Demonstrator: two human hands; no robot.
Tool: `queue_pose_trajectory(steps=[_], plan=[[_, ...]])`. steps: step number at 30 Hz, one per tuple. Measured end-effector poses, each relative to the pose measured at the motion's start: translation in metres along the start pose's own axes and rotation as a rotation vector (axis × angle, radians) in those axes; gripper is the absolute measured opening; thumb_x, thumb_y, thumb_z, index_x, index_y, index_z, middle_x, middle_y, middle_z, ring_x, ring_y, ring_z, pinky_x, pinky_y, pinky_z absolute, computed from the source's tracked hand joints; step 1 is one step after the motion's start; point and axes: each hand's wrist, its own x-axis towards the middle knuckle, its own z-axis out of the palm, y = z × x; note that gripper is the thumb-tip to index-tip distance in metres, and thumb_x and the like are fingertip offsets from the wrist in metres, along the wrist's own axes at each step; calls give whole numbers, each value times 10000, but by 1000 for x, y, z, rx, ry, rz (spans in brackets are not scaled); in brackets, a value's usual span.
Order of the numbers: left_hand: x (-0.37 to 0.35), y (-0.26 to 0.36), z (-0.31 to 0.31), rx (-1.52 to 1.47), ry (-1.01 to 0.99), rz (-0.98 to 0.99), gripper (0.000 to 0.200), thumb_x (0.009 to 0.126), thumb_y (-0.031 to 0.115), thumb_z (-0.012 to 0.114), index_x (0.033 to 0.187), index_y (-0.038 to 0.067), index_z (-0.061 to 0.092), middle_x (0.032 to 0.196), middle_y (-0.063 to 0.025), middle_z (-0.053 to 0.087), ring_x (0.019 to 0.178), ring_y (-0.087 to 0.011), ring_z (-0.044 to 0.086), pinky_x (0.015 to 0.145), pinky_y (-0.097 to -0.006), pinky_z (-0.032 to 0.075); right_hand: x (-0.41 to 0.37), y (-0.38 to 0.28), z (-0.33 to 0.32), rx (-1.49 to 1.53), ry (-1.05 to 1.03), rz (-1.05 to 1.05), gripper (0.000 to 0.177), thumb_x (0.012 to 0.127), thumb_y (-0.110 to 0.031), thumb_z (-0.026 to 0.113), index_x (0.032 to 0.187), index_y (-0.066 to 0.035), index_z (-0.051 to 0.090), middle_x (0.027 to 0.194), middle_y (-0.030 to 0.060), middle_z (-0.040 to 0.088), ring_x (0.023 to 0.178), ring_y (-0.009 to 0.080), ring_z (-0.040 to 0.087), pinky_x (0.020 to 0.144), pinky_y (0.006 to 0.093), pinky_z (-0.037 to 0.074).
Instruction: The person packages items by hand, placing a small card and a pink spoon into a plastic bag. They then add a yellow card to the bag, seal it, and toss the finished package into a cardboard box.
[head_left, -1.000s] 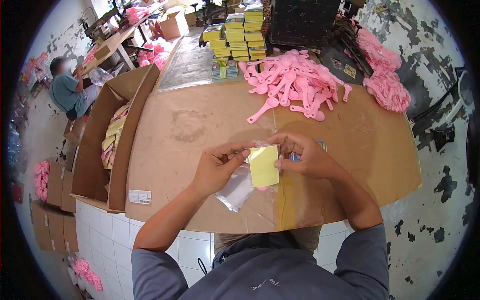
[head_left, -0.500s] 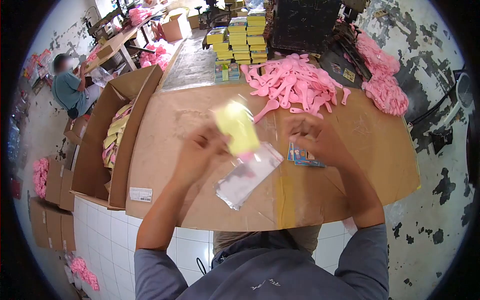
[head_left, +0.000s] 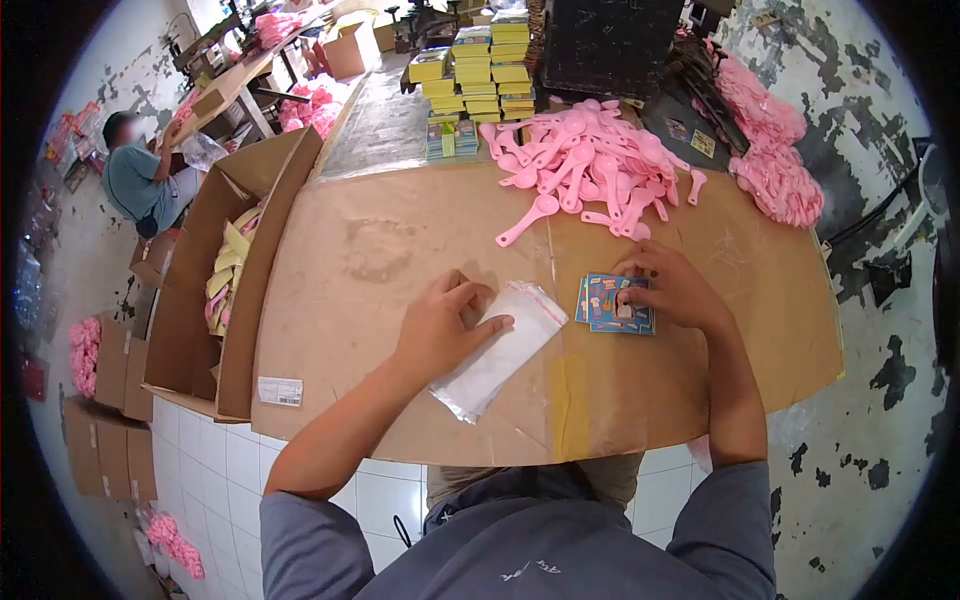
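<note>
Bags [head_left: 505, 350] of clear plastic lay in a small stack near the 6 o'clock edge of the cardboard [head_left: 380, 250]. Your left hand [head_left: 440, 325] rested palm-down on their 9 o'clock end, thumb stretched across the top one, gripping nothing. Your right hand [head_left: 672, 290] sat at 3 o'clock from the bags, fingertips curled down onto the cards [head_left: 603, 305], though whether one was pinched could not be told; pink spoons [head_left: 590, 160] were heaped at 12 o'clock from the cards, well apart, and a box [head_left: 195, 300] stood open at 9 o'clock.
</note>
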Motion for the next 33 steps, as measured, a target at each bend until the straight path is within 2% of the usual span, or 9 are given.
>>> queue_pose_trajectory(steps=[4,8,14,16,17,22,26,29,33], plan=[[0,-8,11,-7,6,37,252,823,196,855,982,42,735,877,-53,631,710,-150,618,662,-304,511,0,6,2,42,26,19,225,831,-56,769,1051,-43,729,915,74,643,821,204,610,772,346,506],[0,-7,8,-151,-65,-113,177,847,148,825,948,37,730,899,-52,646,687,-135,597,653,-289,495,-1,-1,7,57,159,-53,188,858,-38,736,1045,-41,714,900,67,656,805,187,612,754,337,506],[2,-8,8,-218,-13,-66,135,877,115,739,930,17,663,863,-77,656,720,-183,624,678,-330,512,1,-43,42,228,7,-250,134,903,-72,690,1035,-51,702,1068,94,691,1051,254,637,938,387,474],[2,-18,13,-199,63,74,126,916,92,699,978,5,630,892,-81,687,768,-170,653,700,-334,528,4,-51,63,35,55,-379,151,901,-81,687,1049,-59,702,1077,99,695,1099,274,626,991,409,441],[1,-19,14,-367,60,24,138,942,87,678,1026,5,605,924,-90,700,796,-172,672,719,-331,539,5,-52,69,-63,79,-443,159,899,-86,685,1056,-63,702,1082,102,698,1124,284,620,1017,421,424],[0,-6,-4,-1052,-35,-229,248,1035,70,598,1245,16,476,1022,-132,745,904,-185,737,811,-311,583,4,-59,64,-92,63,-306,218,896,-95,699,1112,-58,694,1078,105,707,1098,269,638,1002,411,438],[0,10,-10,-1041,-78,-207,360,1003,43,653,1309,13,466,933,-140,751,842,-188,739,802,-318,586,5,-60,64,319,149,9,250,937,-74,697,1181,-22,683,1056,102,733,970,169,692,871,341,531],[-4,14,-9,-962,-108,-182,416,996,19,654,1359,-1,452,942,-147,758,837,-192,745,807,-323,594,8,-62,62,538,285,-18,246,961,-73,696,1193,10,684,1031,99,744,902,107,688,784,286,557],[-7,16,-5,-972,-128,-158,460,990,-7,649,1399,-22,440,970,-157,766,867,-208,754,817,-320,595,8,-77,55,556,340,-48,221,957,-74,702,1160,15,700,1032,94,740,908,105,683,806,284,553]])
